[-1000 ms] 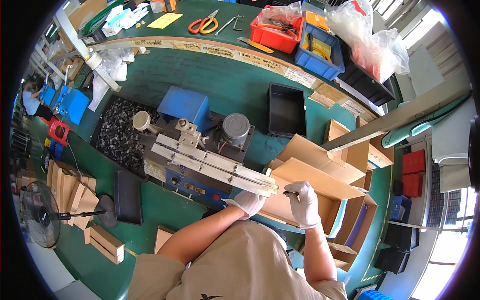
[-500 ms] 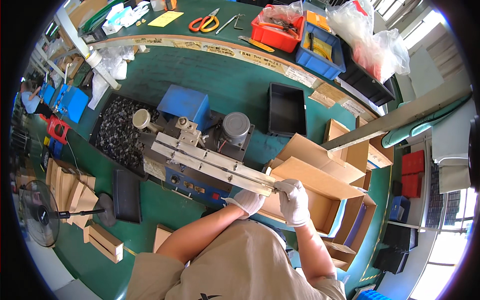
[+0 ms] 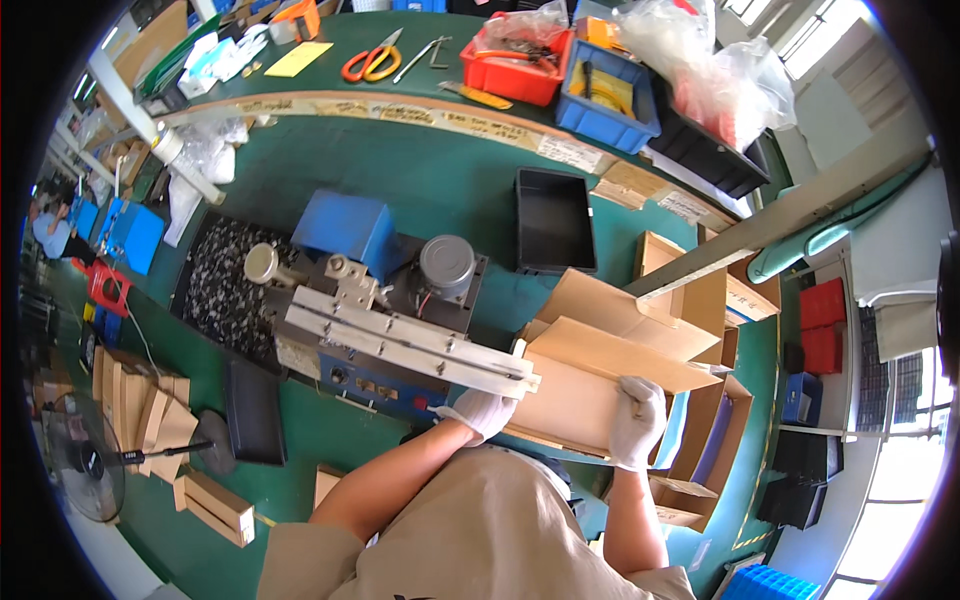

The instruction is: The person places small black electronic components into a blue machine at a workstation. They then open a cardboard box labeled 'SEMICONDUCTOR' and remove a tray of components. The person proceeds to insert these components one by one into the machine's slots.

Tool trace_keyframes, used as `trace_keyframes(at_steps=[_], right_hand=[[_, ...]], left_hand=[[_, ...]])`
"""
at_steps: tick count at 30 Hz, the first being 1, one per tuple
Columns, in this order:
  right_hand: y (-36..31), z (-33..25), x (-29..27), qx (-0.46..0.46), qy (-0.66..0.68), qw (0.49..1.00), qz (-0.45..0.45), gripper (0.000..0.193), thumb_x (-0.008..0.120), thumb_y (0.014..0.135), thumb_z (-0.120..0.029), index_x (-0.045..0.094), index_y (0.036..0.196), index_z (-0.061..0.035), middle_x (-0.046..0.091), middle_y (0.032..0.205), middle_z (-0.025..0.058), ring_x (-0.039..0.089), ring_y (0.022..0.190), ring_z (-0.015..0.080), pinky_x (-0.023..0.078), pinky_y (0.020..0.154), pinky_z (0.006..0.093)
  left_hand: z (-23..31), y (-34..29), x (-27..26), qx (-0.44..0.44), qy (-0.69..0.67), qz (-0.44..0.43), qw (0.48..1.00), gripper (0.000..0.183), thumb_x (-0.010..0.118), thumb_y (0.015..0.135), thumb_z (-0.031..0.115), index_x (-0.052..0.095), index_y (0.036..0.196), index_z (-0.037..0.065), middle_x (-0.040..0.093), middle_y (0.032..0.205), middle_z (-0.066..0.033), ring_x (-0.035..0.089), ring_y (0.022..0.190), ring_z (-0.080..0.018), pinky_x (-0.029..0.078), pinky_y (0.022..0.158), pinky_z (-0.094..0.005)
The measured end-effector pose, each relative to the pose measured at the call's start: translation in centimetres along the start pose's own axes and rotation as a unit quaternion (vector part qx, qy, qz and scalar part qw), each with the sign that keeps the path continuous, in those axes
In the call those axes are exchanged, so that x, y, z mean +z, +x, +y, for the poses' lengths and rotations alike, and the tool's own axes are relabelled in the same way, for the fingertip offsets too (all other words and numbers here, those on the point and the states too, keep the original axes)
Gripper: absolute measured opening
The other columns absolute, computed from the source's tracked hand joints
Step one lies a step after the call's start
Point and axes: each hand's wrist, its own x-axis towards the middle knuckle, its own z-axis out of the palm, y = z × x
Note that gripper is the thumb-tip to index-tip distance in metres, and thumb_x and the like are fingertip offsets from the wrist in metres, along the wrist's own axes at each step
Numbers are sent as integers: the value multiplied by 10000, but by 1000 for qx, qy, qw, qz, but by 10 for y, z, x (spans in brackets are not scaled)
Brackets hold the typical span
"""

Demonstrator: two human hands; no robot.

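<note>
Green bench (image 3: 440,150) carries the lot; crowded around the work spot.

Machine (image 3: 352,283) sits mid-bench, blue housing at the back, tilted down to the right in view. Open cardboard box (image 3: 570,395) is off its right end, flaps up on the far side. A flap folding inward could block access or catch the right wrist.

Black bin (image 3: 232,352) under the machine's left end, heaped with small parts. Heap is near the rim; a knock could spill some.

Black tray (image 3: 555,225) behind the box, well apart from both hands.

Pale rails (image 3: 410,353) run along the machine's front, right end reaching over the box's left end in view. If the left hand shoves that end, alignment could shift and parts could jam.

Left hand (image 3: 483,412), white glove, just below the rails' right end. Fingertips hidden behind the rail; can't tell if it's gripping or only propping.

Right hand (image 3: 637,425), also gloved, at the box's right end, clear of the rails. Fingers curled together; can't tell whether anything is inside. If so, a loose pinch through glove fabric could drop it askew, and bumping the box wall could shift the box.
</note>
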Motion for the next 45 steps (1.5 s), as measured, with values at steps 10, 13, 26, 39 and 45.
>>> trace_keyframes(at_steps=[10, 13, 26, 39, 45], right_hand=[[-46, 121, -91, 428, -151, 874, -177, 383, 674, 850, -184, 639, 1191, -12, 703, 1043, 246, 681, 995, 387, 514, 876, 431], [-69, 132, -109, 433, -134, 878, -153, 244, 593, 863, -99, 692, 1069, -15, 707, 928, 244, 689, 916, 402, 520, 822, 425], [-151, 165, -223, 631, -156, 752, 109, 323, 649, 810, -107, 695, 1120, -28, 723, 998, 119, 652, 881, 239, 509, 804, 400], [-56, 301, -140, 573, 61, 783, 233, 288, 591, 882, -101, 646, 1146, 1, 688, 1007, 110, 637, 871, 226, 509, 779, 369], [23, 341, -64, 625, 130, 728, 252, 342, 602, 882, -97, 620, 1212, -12, 696, 1105, 127, 645, 914, 211, 496, 798, 373]], left_hand=[[23, 8, -24, -155, -28, -211, 965, 478, 594, 946, 259, 486, 1321, -16, 559, 1286, -262, 545, 1193, -417, 439, 1002, -470], [83, 48, -64, -334, -23, -447, 830, 457, 584, 960, 297, 543, 1262, -44, 557, 1279, -292, 519, 1225, -423, 418, 1034, -453], [234, 67, -202, 260, -122, -92, 953, 180, 717, 869, 164, 652, 803, 10, 652, 770, -123, 657, 672, -322, 557, 640, -407], [297, 92, -237, 269, -145, -118, 945, 147, 681, 780, 259, 630, 726, 132, 620, 670, 17, 600, 561, -174, 461, 512, -314], [311, 90, -236, 242, -142, -125, 952, 137, 706, 797, 241, 652, 766, 119, 636, 708, 15, 617, 597, -190, 475, 551, -333]])
